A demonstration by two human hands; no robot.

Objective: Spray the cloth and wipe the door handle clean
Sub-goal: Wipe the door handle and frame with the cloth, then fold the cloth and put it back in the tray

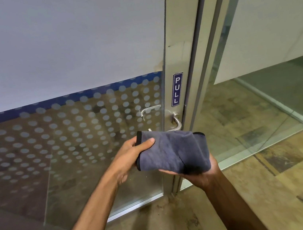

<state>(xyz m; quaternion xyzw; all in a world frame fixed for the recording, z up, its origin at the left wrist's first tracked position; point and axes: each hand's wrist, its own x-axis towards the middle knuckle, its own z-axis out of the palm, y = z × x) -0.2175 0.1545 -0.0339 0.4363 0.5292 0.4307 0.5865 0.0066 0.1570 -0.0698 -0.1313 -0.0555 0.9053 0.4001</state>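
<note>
A folded grey cloth with black edging (pixel 170 150) is held between both hands just below the door handle. My left hand (pixel 132 151) pinches its left edge, thumb on top. My right hand (pixel 201 173) cups the cloth from beneath at its right end. The silver lever door handle (pixel 176 122) sticks out of the metal door frame right above the cloth; its lower end is hidden behind the cloth. No spray bottle is in view.
A glass door with a frosted upper panel and a dotted film (pixel 73 134) fills the left. A blue PULL sign (pixel 177 88) sits on the metal frame above the handle. A fixed glass partition (pixel 259 101) stands to the right. Patterned floor lies below.
</note>
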